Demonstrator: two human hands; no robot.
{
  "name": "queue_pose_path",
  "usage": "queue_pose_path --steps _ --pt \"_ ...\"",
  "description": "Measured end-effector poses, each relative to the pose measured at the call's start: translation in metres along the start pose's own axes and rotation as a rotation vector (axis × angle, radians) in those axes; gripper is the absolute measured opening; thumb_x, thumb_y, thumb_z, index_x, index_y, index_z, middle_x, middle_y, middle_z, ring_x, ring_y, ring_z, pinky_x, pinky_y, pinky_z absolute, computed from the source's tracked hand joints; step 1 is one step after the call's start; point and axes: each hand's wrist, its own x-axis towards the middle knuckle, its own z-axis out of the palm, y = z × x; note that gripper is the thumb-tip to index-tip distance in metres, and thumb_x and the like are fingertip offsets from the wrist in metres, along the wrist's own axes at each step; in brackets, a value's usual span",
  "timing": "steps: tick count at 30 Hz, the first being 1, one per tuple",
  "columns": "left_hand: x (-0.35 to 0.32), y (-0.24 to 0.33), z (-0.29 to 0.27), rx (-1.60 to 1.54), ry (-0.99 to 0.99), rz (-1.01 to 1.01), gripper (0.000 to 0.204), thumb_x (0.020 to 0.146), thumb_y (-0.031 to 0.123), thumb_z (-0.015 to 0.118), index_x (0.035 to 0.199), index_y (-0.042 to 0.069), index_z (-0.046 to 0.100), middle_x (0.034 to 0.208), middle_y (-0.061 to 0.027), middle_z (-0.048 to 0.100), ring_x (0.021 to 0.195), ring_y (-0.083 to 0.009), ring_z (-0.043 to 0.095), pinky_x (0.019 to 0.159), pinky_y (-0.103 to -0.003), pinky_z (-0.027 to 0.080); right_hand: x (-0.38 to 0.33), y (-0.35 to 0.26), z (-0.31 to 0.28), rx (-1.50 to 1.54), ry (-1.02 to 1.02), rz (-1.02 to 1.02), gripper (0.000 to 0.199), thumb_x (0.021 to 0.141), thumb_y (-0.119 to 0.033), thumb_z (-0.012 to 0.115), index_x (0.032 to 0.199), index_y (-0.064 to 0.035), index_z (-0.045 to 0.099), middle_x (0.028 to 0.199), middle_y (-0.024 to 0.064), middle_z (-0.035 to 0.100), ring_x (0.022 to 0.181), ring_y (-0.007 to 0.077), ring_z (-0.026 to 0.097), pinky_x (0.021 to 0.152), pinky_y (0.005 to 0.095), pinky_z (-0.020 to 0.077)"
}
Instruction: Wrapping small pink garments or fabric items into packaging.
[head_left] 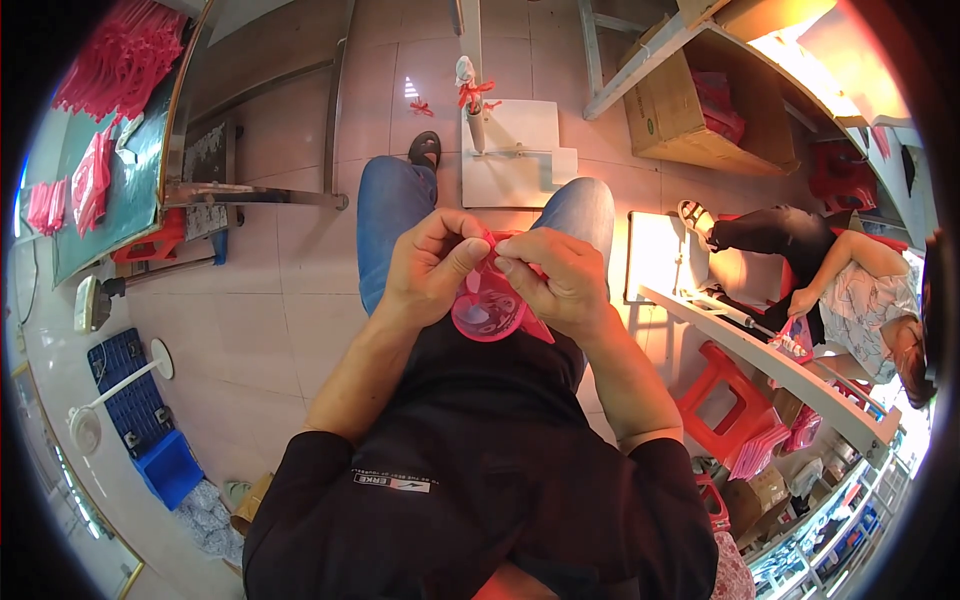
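Observation:
Above my lap, both hands meet at the gathered top of a small pink bag point(489, 312) that has a clear, see-through round part. My left hand point(437, 262) pinches the bag's top between thumb and forefinger. Close beside it, the fingers of my right hand point(556, 276) grip the same gathered edge. The body of the bag hangs below my fingertips, toward my dark shirt. What lies inside the bag is hard to make out.
Ahead stands a white-based post point(510, 150) with red ribbon tied round it. A table point(130, 190) at the left bears pink bags. Right of me are a cardboard box point(665, 110), a red stool point(722, 397), a white rail point(770, 360) and a seated co-worker point(860, 290).

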Motion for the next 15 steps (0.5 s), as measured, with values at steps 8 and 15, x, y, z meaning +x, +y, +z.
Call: queue_pose_path --steps 8,15 --pt "0.0012 0.0039 -0.0016 0.046 -0.022 -0.032 0.009 0.096 0.007 0.062 0.101 0.002 0.056 0.098 -0.0044 0.061 0.087 -0.0085 0.056 0.08 -0.022 0.047 -0.0021 0.0016 -0.0004 -0.009 -0.01 0.006 0.016 0.081 0.0 0.075 0.094 -0.004 0.067 0.082 0.0084 0.069 0.07 0.0184 0.067 0.061 0.028 0.0522" --pt "0.0018 0.0046 0.0006 0.103 -0.006 0.036 0.011 0.096 0.01 0.064 0.101 0.003 0.056 0.093 -0.0029 0.063 0.075 -0.006 0.058 0.06 -0.02 0.05 -0.0013 -0.0027 0.0004 -0.013 0.017 0.009 0.017 0.081 0.0 0.074 0.096 -0.0044 0.068 0.083 0.0087 0.069 0.069 0.0176 0.066 0.06 0.0273 0.0509"
